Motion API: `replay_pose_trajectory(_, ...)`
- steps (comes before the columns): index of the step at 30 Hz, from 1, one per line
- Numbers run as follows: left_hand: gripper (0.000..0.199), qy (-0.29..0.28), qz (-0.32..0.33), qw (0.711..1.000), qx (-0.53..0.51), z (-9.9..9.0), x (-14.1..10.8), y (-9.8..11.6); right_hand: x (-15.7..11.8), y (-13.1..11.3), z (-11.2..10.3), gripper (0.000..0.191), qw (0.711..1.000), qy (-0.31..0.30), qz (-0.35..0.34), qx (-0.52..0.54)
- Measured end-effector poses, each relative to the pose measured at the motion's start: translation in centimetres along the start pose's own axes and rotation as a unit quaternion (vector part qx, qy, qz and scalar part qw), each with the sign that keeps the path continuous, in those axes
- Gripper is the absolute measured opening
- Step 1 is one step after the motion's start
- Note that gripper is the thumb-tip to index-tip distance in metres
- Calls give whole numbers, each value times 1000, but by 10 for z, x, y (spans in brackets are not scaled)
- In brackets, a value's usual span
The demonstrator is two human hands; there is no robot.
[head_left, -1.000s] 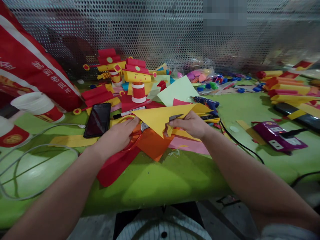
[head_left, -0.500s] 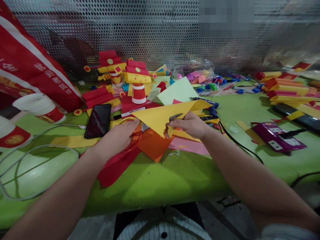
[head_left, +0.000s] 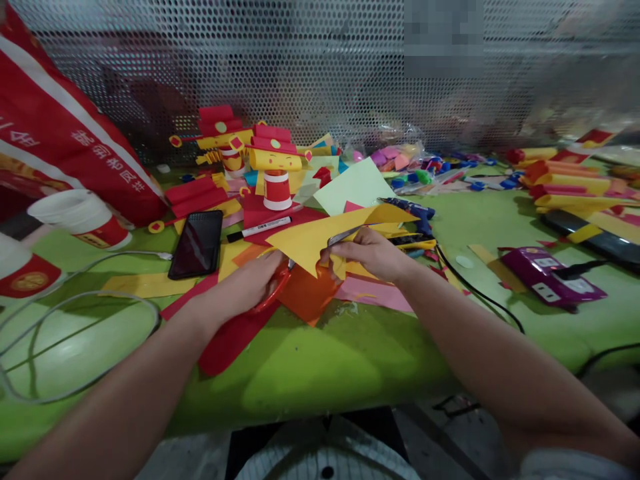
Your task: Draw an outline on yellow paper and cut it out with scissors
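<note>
My left hand (head_left: 255, 283) is closed around the red-orange handles of a pair of scissors (head_left: 280, 283). One blade shows above a sheet of yellow paper (head_left: 305, 240), while the middle of the scissors is hidden under it. Pinched in my right hand (head_left: 373, 253) is the right part of that sheet, close to the blade. The cut edge of the paper hangs down in a point. Below both hands lie an orange sheet (head_left: 313, 297) and a red sheet (head_left: 233, 343).
A phone (head_left: 196, 243) and a marker (head_left: 260, 229) lie to the left. Behind stand paper-cup figures (head_left: 277, 180). A glue gun (head_left: 413, 208) lies beyond my right hand, with a purple power strip (head_left: 553, 277) farther right. Paper cups (head_left: 83, 217) are at far left.
The visible blade has shifted left and lies longer over the yellow paper. The scissors' handles and my left fingers have moved slightly, and the paper's lower point sits further left.
</note>
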State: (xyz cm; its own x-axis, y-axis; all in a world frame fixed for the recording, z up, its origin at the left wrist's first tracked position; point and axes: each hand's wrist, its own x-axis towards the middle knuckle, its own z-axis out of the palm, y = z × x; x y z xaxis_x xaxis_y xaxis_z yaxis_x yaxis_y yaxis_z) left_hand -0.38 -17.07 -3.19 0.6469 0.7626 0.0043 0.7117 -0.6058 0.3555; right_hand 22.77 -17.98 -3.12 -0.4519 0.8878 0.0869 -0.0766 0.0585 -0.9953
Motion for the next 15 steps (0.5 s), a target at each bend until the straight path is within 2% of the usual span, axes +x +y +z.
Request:
replay_pose_trajectory(3,21,9,0,1000,-22,1,1,-4,-1,-1,2,27,1000,10,-20,0)
replay_pose_trajectory(8,22,35,8,997,-62,4,0,-5,-5,-5,11,38,992,92,-82,-15)
replay_pose_trajectory(15,20,21,-16,1000,-13,-2,-1,2,-5,-4,13,35,993,90,-75,1)
